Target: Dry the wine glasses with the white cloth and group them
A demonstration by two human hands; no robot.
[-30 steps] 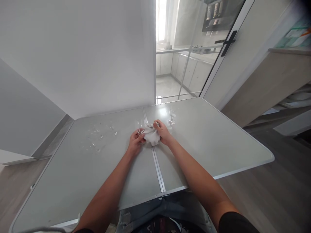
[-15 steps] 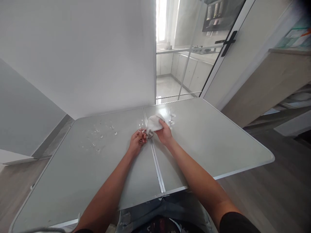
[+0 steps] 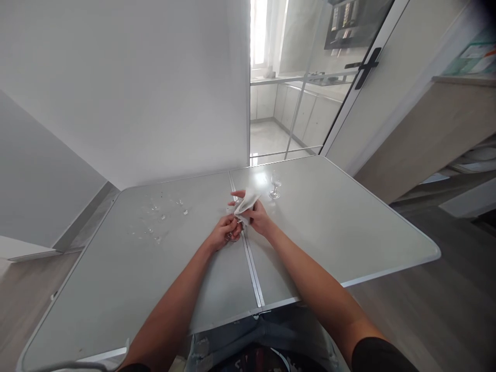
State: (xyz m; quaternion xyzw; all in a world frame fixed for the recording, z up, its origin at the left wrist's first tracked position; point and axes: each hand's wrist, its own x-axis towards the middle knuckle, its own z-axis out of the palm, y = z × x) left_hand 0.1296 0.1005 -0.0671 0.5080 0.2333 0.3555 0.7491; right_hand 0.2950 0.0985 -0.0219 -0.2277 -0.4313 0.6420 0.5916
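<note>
My left hand (image 3: 226, 231) is closed round a small clear stemmed glass (image 3: 233, 236) just above the middle seam of the grey folding table (image 3: 329, 227). My right hand (image 3: 259, 217) grips a white cloth (image 3: 245, 203) and presses it against that glass, fingers partly stretched over the cloth. Most of the glass is hidden by the two hands and the cloth. Another clear stemmed glass (image 3: 275, 187) stands upright on the table a little beyond my right hand.
Several more clear glasses (image 3: 158, 219) stand in a group on the table's left half. A white wall rises behind the table. A glass door with a black handle (image 3: 364, 67) opens onto a kitchen; wooden shelving (image 3: 457, 134) stands at the right.
Both hands drew slightly nearer to me with the glass. My right hand shifted the cloth from a bunched wad beside the glass to a tighter fold held over it.
</note>
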